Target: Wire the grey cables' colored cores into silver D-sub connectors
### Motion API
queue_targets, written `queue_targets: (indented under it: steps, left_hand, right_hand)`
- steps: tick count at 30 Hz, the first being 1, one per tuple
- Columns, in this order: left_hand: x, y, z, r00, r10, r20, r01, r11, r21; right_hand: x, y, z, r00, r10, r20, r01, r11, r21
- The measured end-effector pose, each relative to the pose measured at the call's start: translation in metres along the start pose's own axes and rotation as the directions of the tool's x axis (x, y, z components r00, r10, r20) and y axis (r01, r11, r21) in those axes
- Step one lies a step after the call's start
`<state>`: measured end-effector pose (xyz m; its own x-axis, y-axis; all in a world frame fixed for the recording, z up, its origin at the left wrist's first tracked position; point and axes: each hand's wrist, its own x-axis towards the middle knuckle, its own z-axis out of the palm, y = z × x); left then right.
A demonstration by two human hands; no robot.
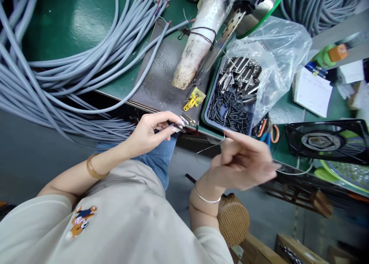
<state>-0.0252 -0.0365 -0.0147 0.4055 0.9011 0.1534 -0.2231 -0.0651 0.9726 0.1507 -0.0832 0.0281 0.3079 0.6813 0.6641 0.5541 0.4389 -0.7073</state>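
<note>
My left hand (161, 126) is closed in a pinch at the bench edge, on the stripped end of a grey cable. Fine coloured wires show at its fingertips. Just beyond them lies a small metal connector (188, 120), apparently touching the wires. My right hand (245, 160), blurred by motion, is off the bench edge to the right with curled fingers. From its thumb and index finger runs a thin silvery solder wire (224, 119), with a loose loop hanging to the left. A yellow clip-like piece (194, 99) sits on the dark board (161, 75) behind the connector.
A tray (205, 114) holds metal connector shells and black sleeves, beside a plastic bag (276, 60). A white wrapped tube (196, 44) and metal rod reach over the board. Grey cables (95, 67) cover the left. Scissors (273, 133) and a black fan (325, 141) lie right.
</note>
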Motion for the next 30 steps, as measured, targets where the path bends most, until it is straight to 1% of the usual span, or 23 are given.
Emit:
queue_targets:
  steps: [2,3,4,6,8,9,11,13,14,15,17,19,21,23,25,27,29,30]
  left_hand:
    - [0.001,-0.002,-0.001,0.999,0.018,-0.04,-0.019,1.0,-0.009]
    - [0.001,-0.003,-0.001,0.998,0.025,-0.056,-0.026,1.0,-0.008]
    - [0.002,-0.004,-0.002,0.997,0.03,-0.07,-0.031,0.999,-0.011]
    - [0.002,-0.005,-0.002,0.996,0.02,-0.088,-0.023,0.999,-0.037]
    - [0.003,-0.006,-0.002,0.995,0.002,-0.103,-0.01,0.997,-0.075]
    - [0.003,-0.006,-0.002,0.993,-0.005,-0.116,-0.005,0.996,-0.086]
    - [0.004,-0.006,-0.002,0.988,-0.019,-0.153,0.005,0.996,-0.092]
    - [0.005,-0.006,-0.002,0.984,-0.029,-0.177,0.014,0.996,-0.086]
    - [0.005,-0.006,-0.002,0.982,-0.032,-0.184,0.018,0.997,-0.079]
    - [0.005,-0.006,-0.002,0.982,-0.029,-0.186,0.017,0.998,-0.068]
    - [0.004,-0.008,-0.002,0.983,-0.003,-0.182,0.0,1.0,-0.019]
    - [0.003,-0.008,-0.003,0.984,0.051,-0.17,-0.037,0.996,0.084]
    - [0.003,-0.007,-0.002,0.98,0.138,-0.141,-0.105,0.969,0.223]
    - [0.004,-0.005,-0.002,0.971,0.222,-0.093,-0.177,0.922,0.344]
    - [0.005,-0.003,-0.002,0.961,0.275,-0.039,-0.235,0.879,0.416]
    - [0.005,-0.002,-0.002,0.957,0.291,-0.005,-0.258,0.856,0.448]
    - [0.005,-0.002,-0.001,0.961,0.277,-0.014,-0.243,0.866,0.436]
    - [0.005,-0.002,-0.001,0.967,0.253,-0.036,-0.216,0.887,0.409]
  right_hand:
    - [0.006,-0.001,0.003,0.985,-0.028,-0.17,0.038,0.998,0.057]
    - [0.009,-0.002,0.004,0.975,-0.034,-0.218,0.046,0.998,0.053]
    - [0.01,-0.004,0.005,0.973,-0.025,-0.227,0.033,0.999,0.032]
    - [0.011,-0.006,0.004,0.986,0.045,-0.164,-0.049,0.999,-0.021]
    - [0.01,-0.009,0.001,0.988,0.156,-0.004,-0.156,0.987,-0.043]
    - [0.009,-0.01,-0.002,0.975,0.207,0.077,-0.204,0.978,-0.04]
    - [0.007,-0.011,-0.006,0.938,0.286,0.194,-0.286,0.958,-0.033]
    - [0.005,-0.012,-0.01,0.906,0.333,0.262,-0.334,0.942,-0.042]
    - [0.004,-0.013,-0.011,0.902,0.337,0.268,-0.336,0.941,-0.052]
    - [0.002,-0.014,-0.011,0.908,0.326,0.264,-0.321,0.945,-0.063]
    - [0.0,-0.016,-0.01,0.937,0.259,0.235,-0.25,0.966,-0.068]
    - [-0.002,-0.017,-0.007,0.954,0.204,0.22,-0.191,0.978,-0.079]
    - [-0.003,-0.016,-0.004,0.956,0.165,0.243,-0.134,0.981,-0.139]
    - [-0.001,-0.014,-0.001,0.962,0.062,0.266,0.007,0.969,-0.249]
    - [0.002,-0.01,0.002,0.943,-0.076,0.324,0.186,0.928,-0.323]
    - [0.006,-0.007,0.005,0.9,-0.163,0.404,0.31,0.891,-0.332]
    - [0.009,-0.003,0.008,0.867,-0.193,0.46,0.36,0.881,-0.308]
    - [0.01,-0.001,0.01,0.862,-0.199,0.467,0.364,0.883,-0.296]
